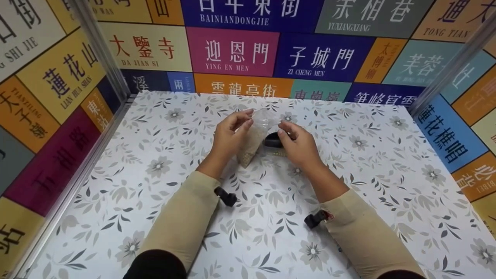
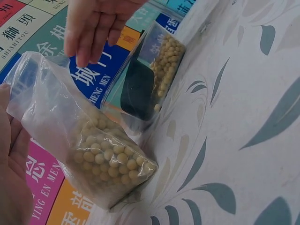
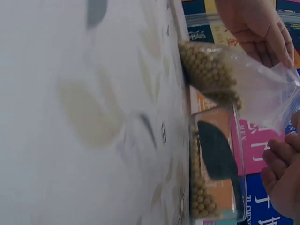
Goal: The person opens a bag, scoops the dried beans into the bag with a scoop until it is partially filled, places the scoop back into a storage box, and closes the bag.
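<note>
A clear plastic bag [image 2: 110,154] with soybeans in its lower part stands tilted on the table. My left hand [image 1: 229,131] holds its upper part from the left side, thumb and fingers at the plastic. On the other side, my right hand [image 1: 300,144] hovers by the bag's top with loosely bent fingers and nothing gripped in them. Below the right hand sits a clear box [image 3: 241,187], partly hidden by it in the head view. Soybeans [image 3: 204,199] lie in the box along with a black scoop [image 1: 273,140].
A white tabletop [image 1: 267,232] with a grey leaf and flower pattern spreads around the hands. Behind it stands a wall of coloured sign panels [image 1: 232,52], with more panels along both sides. Metal posts [image 1: 104,50] mark the corners.
</note>
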The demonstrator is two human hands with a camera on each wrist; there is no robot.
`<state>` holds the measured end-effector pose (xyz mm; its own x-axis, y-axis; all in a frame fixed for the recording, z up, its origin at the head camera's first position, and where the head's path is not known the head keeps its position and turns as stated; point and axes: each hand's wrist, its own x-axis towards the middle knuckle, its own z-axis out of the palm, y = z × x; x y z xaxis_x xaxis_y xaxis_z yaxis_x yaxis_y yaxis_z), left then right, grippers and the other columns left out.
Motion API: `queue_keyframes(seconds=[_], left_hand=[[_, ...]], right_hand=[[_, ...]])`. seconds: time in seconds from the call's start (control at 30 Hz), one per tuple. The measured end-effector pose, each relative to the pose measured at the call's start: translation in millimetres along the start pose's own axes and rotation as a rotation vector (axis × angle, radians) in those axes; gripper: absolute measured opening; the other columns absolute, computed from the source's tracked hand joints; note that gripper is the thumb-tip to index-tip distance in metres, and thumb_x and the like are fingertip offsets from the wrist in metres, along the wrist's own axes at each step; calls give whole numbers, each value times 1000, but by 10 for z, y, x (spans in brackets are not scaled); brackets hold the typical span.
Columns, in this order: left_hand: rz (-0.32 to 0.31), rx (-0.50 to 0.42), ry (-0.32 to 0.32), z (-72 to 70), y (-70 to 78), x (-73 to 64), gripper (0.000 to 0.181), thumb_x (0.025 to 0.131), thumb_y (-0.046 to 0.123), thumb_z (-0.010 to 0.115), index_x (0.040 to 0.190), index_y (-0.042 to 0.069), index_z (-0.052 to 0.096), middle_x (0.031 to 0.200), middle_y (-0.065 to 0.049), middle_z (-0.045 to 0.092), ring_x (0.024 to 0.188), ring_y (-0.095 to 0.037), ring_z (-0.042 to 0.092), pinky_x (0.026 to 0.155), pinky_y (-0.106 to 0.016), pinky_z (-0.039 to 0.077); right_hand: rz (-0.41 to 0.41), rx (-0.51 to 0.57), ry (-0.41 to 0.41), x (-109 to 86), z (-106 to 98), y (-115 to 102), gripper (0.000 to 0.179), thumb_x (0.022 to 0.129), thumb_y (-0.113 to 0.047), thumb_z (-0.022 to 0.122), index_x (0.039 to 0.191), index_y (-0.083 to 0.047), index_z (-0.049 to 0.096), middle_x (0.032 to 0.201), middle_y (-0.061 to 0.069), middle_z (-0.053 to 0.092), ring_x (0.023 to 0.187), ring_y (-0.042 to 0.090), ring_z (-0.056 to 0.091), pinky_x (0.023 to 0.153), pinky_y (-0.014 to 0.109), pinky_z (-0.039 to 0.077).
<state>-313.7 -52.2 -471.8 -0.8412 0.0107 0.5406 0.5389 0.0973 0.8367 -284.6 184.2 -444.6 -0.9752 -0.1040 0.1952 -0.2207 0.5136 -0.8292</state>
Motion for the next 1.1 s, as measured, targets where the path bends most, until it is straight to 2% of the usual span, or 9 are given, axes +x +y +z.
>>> queue_keyframes(seconds=[0.1,0.2,0.43,0.57,0.67,0.8,0.9,1.0,1.1], left_hand=[[33,2,13,0,14,-2,13,104,18,73,107,5,72,134,-5,77,127,-16,72,114,-28,56],[53,13,22,-11,22,-1,15,104,18,73,106,4,73,134,-6,77,128,-16,72,115,-27,55],[77,2,34,-15,13,0,14,102,20,75,108,7,76,135,-5,77,129,-17,72,116,-29,55],[84,-14,29,-5,13,-3,14,101,19,77,110,8,77,136,-6,76,131,-17,71,118,-31,54],[66,-27,10,0,6,-1,22,102,21,76,119,9,76,139,-5,74,134,-17,68,119,-32,53],[-26,-11,-17,-17,-42,10,38,109,30,65,142,12,65,149,-2,68,141,-16,62,124,-33,48],[-166,16,-48,-43,-105,13,48,114,38,52,156,16,53,159,0,59,150,-15,54,129,-34,42],[-305,17,-100,-60,-174,6,53,116,43,42,163,20,44,165,0,53,157,-16,45,134,-36,34],[-393,8,-130,-61,-205,3,53,115,46,41,164,25,43,168,0,50,160,-17,41,136,-39,29]], right_hand=[[78,173,-10,-24,96,-129,55,109,-38,63,155,-10,55,149,9,68,142,22,61,122,41,51],[130,275,-13,-43,191,-237,58,107,-37,66,157,-10,53,151,9,66,144,20,60,123,38,50],[126,446,-23,-92,350,-299,70,105,-31,71,164,-9,41,157,12,60,147,23,58,125,38,47],[108,496,-15,-109,398,-282,74,102,-27,76,164,-9,41,158,15,59,147,25,58,123,40,50],[105,470,-7,-122,415,-271,74,101,-29,77,164,-13,42,159,13,59,146,25,58,122,40,50],[98,417,-3,-144,432,-271,65,106,-31,70,163,-15,44,161,9,58,147,22,57,124,38,48],[88,411,-9,-162,452,-281,60,108,-29,66,163,-15,44,161,8,57,148,20,56,125,37,47],[71,437,-18,-179,473,-294,59,108,-26,66,162,-13,46,160,10,58,147,21,57,125,36,48],[41,464,-24,-188,491,-300,58,108,-23,66,161,-11,47,159,12,58,147,23,57,124,38,48]])
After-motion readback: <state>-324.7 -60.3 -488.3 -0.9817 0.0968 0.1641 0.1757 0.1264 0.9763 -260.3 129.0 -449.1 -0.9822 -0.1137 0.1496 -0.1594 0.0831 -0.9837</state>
